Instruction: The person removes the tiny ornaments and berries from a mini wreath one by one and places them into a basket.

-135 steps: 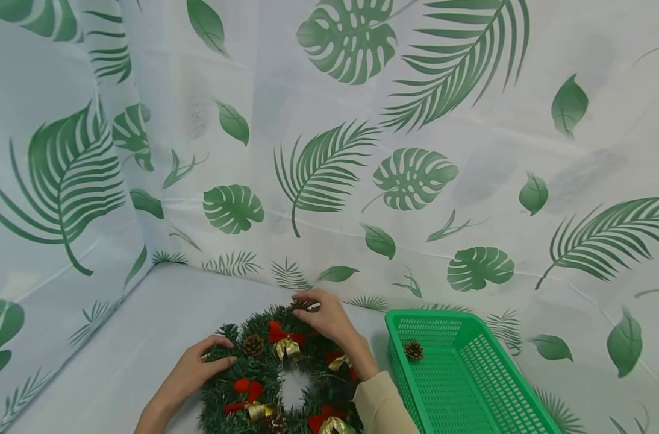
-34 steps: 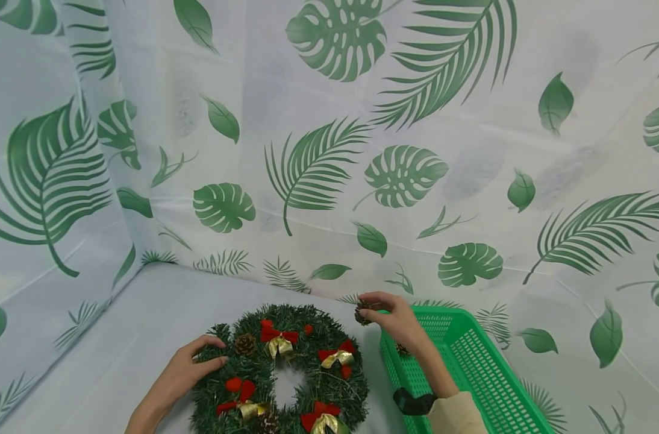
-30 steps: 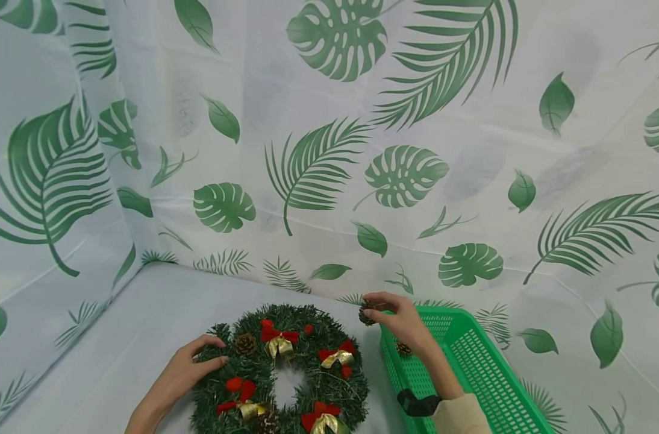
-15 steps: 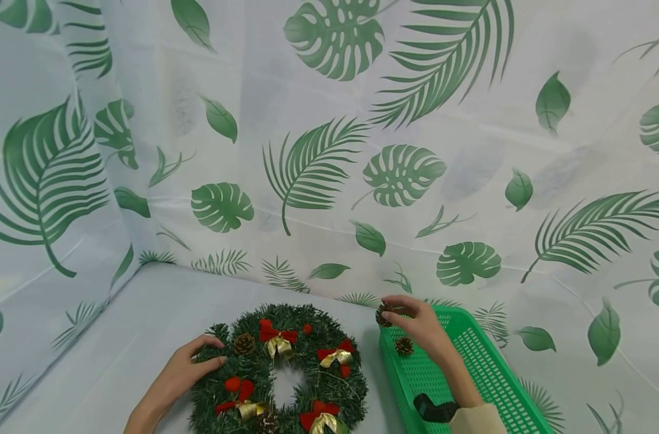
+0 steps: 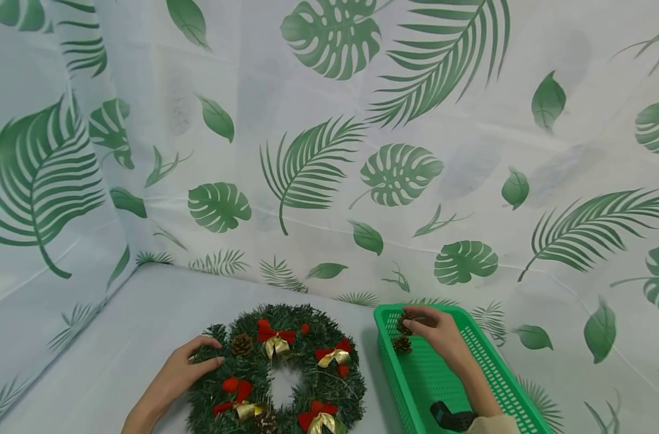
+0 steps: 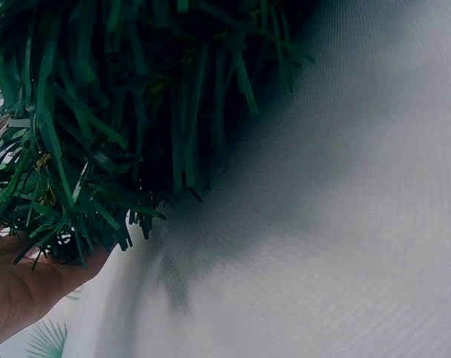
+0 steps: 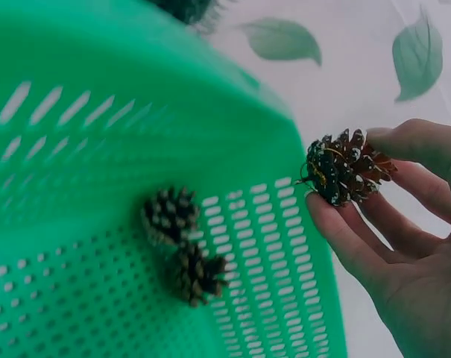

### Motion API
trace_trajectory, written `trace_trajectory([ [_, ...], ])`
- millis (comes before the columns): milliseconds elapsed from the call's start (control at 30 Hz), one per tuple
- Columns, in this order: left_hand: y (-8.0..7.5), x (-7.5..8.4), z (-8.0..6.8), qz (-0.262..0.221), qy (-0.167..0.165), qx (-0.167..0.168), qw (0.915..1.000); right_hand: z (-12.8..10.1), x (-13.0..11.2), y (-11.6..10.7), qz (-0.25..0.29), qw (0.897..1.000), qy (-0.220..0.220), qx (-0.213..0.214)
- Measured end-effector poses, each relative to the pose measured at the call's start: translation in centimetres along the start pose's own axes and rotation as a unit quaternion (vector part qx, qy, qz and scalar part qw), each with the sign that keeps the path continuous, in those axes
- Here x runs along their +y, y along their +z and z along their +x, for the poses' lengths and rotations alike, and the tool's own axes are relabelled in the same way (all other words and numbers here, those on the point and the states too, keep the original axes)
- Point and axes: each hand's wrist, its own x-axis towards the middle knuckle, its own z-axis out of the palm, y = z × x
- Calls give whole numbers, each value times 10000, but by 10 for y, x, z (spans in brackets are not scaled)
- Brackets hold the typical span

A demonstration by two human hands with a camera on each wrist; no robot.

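Note:
A green wreath (image 5: 277, 374) with red and gold bows and a pine cone (image 5: 241, 344) lies on the white table. My left hand (image 5: 191, 367) rests on its left edge, fingers curled over the needles (image 6: 83, 149). My right hand (image 5: 424, 325) is over the far end of the green basket (image 5: 470, 386) and pinches a pine cone (image 7: 343, 168) between thumb and fingers, seen too as the held pine cone (image 5: 404, 320). Another pine cone (image 5: 402, 345) lies on the basket floor below it; in the right wrist view it shows as the lying cone (image 7: 182, 246).
A leaf-print sheet (image 5: 329, 150) hangs behind and to the left and covers the table (image 5: 145, 325). The basket stands right of the wreath, a narrow gap between them. A dark strap (image 5: 451, 416) is on my right wrist.
My right hand carried the pine cone rightward from the wreath's top, over the basket rim, and lowered it inside the basket. The left hand has stayed on the wreath.

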Motion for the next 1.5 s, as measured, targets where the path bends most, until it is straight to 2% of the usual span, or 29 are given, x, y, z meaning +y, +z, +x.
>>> trace_trajectory([
  [467,0,-1,-1,-1,8,54,10000,2,36,-9,-53,9974,711,132],
  [767,1,0,-1,-35,45,53,10000,6,52,-13,-560,9939,924,224],
  [1100,1,-1,-1,56,37,89,9999,15,70,-7,-1083,9901,890,89],
  [1500,1,-1,-2,22,49,137,9999,19,79,1,-1283,9890,703,233],
])
